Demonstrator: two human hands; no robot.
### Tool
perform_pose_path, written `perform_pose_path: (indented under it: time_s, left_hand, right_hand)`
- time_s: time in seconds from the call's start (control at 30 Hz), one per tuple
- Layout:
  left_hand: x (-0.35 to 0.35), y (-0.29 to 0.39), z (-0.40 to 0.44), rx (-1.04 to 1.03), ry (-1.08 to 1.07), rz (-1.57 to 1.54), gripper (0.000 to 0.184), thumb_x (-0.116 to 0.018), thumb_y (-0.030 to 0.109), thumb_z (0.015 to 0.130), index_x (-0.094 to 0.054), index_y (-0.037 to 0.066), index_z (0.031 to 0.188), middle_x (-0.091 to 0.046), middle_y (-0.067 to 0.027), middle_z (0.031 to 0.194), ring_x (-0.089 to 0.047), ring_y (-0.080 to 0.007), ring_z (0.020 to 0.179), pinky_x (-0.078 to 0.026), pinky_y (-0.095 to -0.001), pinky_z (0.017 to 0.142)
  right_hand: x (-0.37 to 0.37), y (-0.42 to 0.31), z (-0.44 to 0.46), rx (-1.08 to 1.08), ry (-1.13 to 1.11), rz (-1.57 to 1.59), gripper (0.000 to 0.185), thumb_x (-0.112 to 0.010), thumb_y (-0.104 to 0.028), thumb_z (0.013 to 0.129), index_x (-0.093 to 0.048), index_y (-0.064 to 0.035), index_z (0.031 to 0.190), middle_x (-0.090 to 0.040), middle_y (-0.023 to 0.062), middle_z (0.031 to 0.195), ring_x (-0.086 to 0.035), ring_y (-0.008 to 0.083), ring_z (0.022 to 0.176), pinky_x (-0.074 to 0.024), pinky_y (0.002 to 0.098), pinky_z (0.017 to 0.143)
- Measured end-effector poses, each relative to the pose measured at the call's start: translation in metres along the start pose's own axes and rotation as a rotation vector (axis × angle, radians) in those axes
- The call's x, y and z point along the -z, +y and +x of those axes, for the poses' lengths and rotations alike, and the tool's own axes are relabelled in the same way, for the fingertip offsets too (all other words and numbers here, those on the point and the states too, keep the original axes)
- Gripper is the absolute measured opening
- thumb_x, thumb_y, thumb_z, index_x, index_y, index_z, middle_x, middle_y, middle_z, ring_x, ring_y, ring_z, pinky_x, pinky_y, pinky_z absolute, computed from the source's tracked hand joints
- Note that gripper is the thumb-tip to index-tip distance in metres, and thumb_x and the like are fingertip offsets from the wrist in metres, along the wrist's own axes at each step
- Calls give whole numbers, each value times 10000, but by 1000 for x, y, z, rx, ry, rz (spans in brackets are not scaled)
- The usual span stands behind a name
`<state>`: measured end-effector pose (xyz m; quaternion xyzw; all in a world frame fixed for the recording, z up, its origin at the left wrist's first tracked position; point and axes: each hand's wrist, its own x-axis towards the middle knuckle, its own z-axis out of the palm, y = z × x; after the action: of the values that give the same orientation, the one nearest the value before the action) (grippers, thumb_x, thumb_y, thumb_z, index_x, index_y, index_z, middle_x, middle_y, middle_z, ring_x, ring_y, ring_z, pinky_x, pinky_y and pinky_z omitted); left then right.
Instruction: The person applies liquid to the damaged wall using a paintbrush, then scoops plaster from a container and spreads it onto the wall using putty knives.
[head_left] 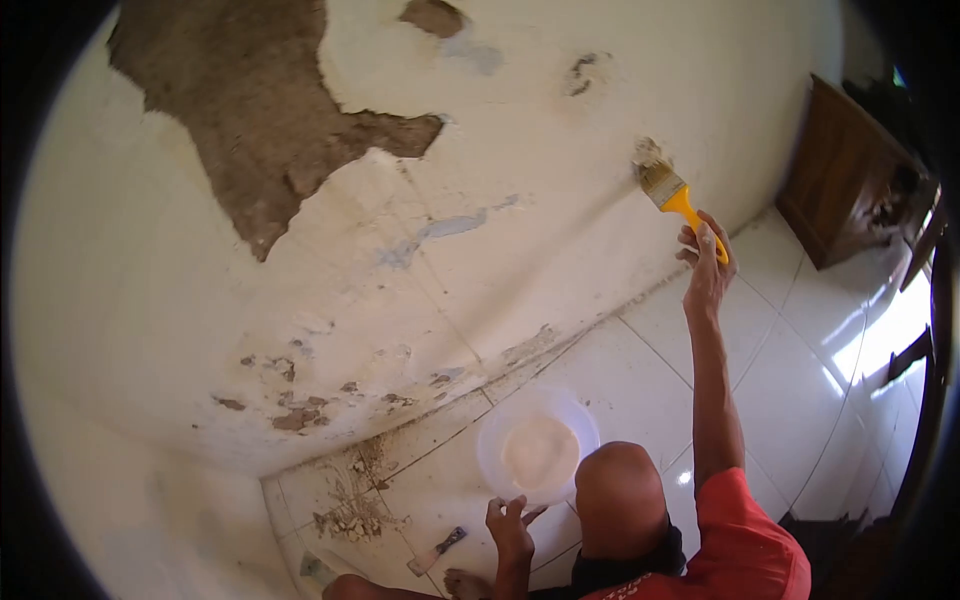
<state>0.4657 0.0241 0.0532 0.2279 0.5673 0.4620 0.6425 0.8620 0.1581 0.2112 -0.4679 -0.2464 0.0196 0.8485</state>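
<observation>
My right hand is closed round the yellow handle of a paintbrush, arm stretched out to the right. The brush's bristles press on the wall at a rough, flaked patch. Down near the floor, my left hand is at the near rim of a translucent white plastic bowl. Its fingers touch or nearly touch the rim; whether they grip it is hard to see. Inside the bowl lies a pale cream substance.
A scraper lies on the tiled floor left of my left hand. Plaster crumbs are heaped along the wall's foot. Bare brown plaster shows at upper left. A wooden cabinet stands at the right.
</observation>
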Motion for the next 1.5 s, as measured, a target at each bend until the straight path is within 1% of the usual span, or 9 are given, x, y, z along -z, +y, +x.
perform_pose_path:
  time_s: [0.23, 0.57, 0.67, 0.8, 0.87, 1.1, 1.27, 1.33, 1.5]
  left_hand:
    - [30, -8, -10, 30, 102, -162, 190, -592, -25, 831, -429, -6, 927, -451, -103, 934, -567, -230, 829, -648, -525, 751]
    - [72, -5, -13, -50, 151, -197, 218, -593, -18, 818, -433, -20, 967, -478, -113, 957, -578, -238, 842, -655, -489, 696]
    - [72, 2, -16, -54, 160, -166, 197, -589, 6, 835, -447, -2, 972, -476, -96, 964, -560, -221, 863, -650, -485, 693]
    - [97, -18, -24, -79, 168, -230, 185, -582, 20, 835, -440, 23, 953, -466, -83, 957, -536, -200, 884, -643, -463, 731]
    - [103, -22, -29, -41, 232, -217, 219, -590, 52, 839, -470, 33, 1021, -492, -79, 974, -564, -199, 871, -634, -478, 752]
    - [112, -13, -35, -34, 321, -192, 248, -591, 78, 833, -465, 36, 1042, -499, -102, 1053, -571, -211, 950, -621, -468, 780]
    - [124, -18, -47, -115, 260, -197, 398, -583, 115, 848, -486, 42, 1227, -552, -113, 1188, -595, -247, 1040, -602, -444, 780]
    - [124, -18, -50, -114, 276, -164, 411, -585, 126, 856, -496, 38, 1248, -571, -110, 1200, -607, -253, 1042, -593, -423, 774]
    - [135, -21, -47, -125, 215, -116, 462, -568, 146, 874, -481, 36, 1314, -572, -105, 1233, -568, -262, 1124, -526, -412, 843]
  right_hand:
    - [-112, -103, -62, 171, -496, 203, 301, -572, -155, 999, -627, 35, 1225, -671, 176, 1076, -693, 182, 852, -553, 263, 660]
    - [-87, -47, -38, 353, -127, -43, 277, -582, -106, 974, -646, -42, 1236, -696, 149, 1069, -689, 165, 866, -580, 266, 675]
    - [-71, -9, -64, 601, -375, -450, 327, -612, -33, 924, -659, -79, 1244, -696, 107, 1044, -684, 156, 874, -565, 275, 694]
    - [-24, -3, -134, 236, -657, -487, 319, -614, -46, 930, -654, -64, 1246, -691, 111, 1061, -677, 171, 909, -559, 287, 747]
    - [5, 25, -150, -80, -406, -100, 288, -605, -113, 959, -654, -26, 1229, -677, 135, 1111, -672, 194, 952, -556, 294, 786]
    - [64, 118, -236, -786, -145, 246, 543, -560, -160, 975, -382, 28, 1453, -602, 178, 1261, -666, 240, 1025, -563, 316, 768]
    - [34, 194, -292, -805, -400, -12, 564, -558, -30, 908, -395, 15, 1445, -605, 183, 1127, -663, 275, 937, -556, 333, 696]
    - [11, 226, -322, -435, -692, -357, 610, -545, 39, 851, -392, 20, 1441, -562, 227, 1020, -628, 333, 863, -534, 364, 698]
    - [18, 195, -344, -285, -958, -579, 625, -496, 77, 813, -422, -4, 1429, -538, 278, 990, -562, 418, 872, -477, 468, 792]
